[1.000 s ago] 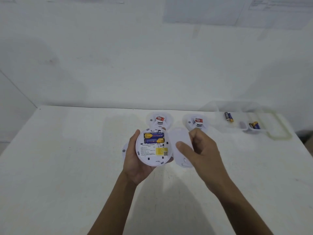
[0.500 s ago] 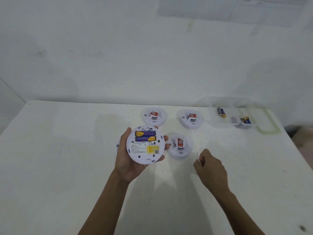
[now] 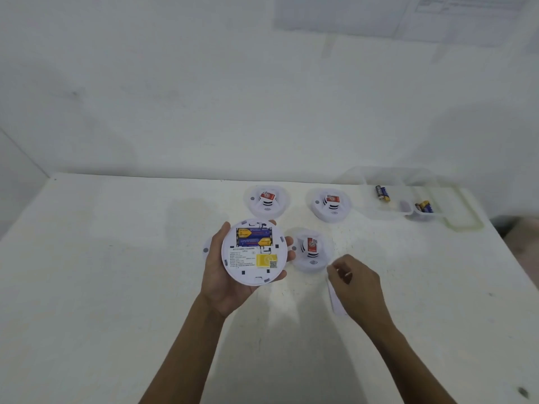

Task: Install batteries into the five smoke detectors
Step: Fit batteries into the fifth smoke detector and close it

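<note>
The white table [image 3: 116, 287] ran off the frame's near edge. The left hand [image 3: 224, 275] cupped a smoke detector [image 3: 253, 252] back-up, two batteries [image 3: 254, 237] seated inside; another detector [image 3: 206, 249] peeked out behind that hand, mostly hidden. Right of the grip, the right hand [image 3: 354, 284] was curled on a pale cover [image 3: 335, 298], largely hidden.

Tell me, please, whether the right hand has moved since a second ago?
Yes. The right hand has dropped from beside the held detector toward the person, now lying nearer than the front detector on the table.
</note>
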The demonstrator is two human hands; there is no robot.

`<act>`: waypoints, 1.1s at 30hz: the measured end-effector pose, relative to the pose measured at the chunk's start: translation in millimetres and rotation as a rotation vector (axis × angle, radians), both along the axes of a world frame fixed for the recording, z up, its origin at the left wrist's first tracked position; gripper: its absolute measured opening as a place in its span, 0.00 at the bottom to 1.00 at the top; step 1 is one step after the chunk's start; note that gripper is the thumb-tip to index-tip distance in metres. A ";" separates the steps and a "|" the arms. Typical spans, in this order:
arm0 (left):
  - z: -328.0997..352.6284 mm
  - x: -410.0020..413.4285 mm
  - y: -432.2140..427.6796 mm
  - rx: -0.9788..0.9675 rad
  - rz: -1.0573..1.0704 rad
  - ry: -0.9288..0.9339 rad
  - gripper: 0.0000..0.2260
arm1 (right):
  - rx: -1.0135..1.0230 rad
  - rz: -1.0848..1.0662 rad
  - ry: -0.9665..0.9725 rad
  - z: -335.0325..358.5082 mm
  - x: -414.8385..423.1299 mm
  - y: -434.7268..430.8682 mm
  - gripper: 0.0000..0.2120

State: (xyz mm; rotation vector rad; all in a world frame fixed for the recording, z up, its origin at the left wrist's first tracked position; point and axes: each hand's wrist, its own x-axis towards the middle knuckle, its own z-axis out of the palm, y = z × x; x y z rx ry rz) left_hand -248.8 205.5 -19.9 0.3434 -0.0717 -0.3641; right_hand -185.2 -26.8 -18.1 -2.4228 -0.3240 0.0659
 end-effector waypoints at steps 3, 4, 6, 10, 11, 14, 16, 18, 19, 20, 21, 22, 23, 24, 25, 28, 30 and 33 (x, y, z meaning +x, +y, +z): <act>3.9 -0.3 -3.9 -0.007 0.026 0.051 0.33 | 0.197 0.075 -0.112 41.2 -9.1 20.8 0.06; 2.7 0.1 -4.4 0.006 0.049 0.081 0.35 | 0.233 0.108 -0.146 52.9 -13.0 28.2 0.05; 1.6 1.9 -6.2 0.046 0.108 0.065 0.33 | 0.267 0.174 -0.181 72.1 -20.8 42.8 0.03; 9.2 -1.0 -13.0 0.217 0.316 0.072 0.29 | 0.263 0.249 -0.173 87.0 -33.2 66.6 0.03; 11.6 -1.5 -14.0 0.240 0.357 0.101 0.32 | 0.261 0.250 -0.177 87.5 -35.1 71.3 0.03; 12.6 -2.1 -14.8 0.299 0.381 0.151 0.41 | 0.252 0.222 -0.179 84.0 -36.9 81.6 0.04; 12.5 -1.5 -15.7 0.352 0.398 0.187 0.46 | 0.224 0.193 -0.158 82.3 -36.9 85.5 0.06; 10.1 -0.3 -16.1 0.349 0.395 0.160 0.44 | 0.208 0.157 -0.138 81.4 -36.5 87.1 0.07; 9.8 -0.2 -16.8 0.341 0.390 0.145 0.41 | 0.204 0.140 -0.122 81.9 -36.5 87.7 0.08; 8.6 0.6 -16.9 0.339 0.387 0.136 0.38 | 0.201 0.127 -0.107 82.5 -36.6 88.1 0.09; 7.9 0.9 -17.5 0.342 0.389 0.135 0.35 | 0.200 0.116 -0.091 83.1 -36.7 88.6 0.09; 7.3 1.4 -18.3 0.350 0.399 0.133 0.34 | 0.199 0.107 -0.071 83.5 -36.8 89.2 0.10; 7.8 1.6 -19.3 0.360 0.412 0.135 0.32 | 0.196 0.096 -0.047 83.9 -37.2 89.9 0.10; 8.0 2.3 -19.9 0.371 0.422 0.137 0.32 | 0.196 0.081 -0.023 84.2 -37.4 90.8 0.10; 10.5 2.2 -21.1 0.377 0.424 0.139 0.33 | 0.202 0.061 0.003 84.5 -37.9 91.9 0.09; 17.9 2.6 -24.3 0.405 0.444 0.159 0.39 | 0.275 -0.004 0.110 86.6 -38.5 95.9 0.08; 19.9 3.4 -25.2 0.440 0.463 0.165 0.41 | 0.347 -0.036 0.179 87.9 -38.0 98.5 0.08; 20.8 3.4 -24.9 0.480 0.476 0.162 0.42 | 0.456 -0.063 0.255 89.6 -38.5 100.6 0.09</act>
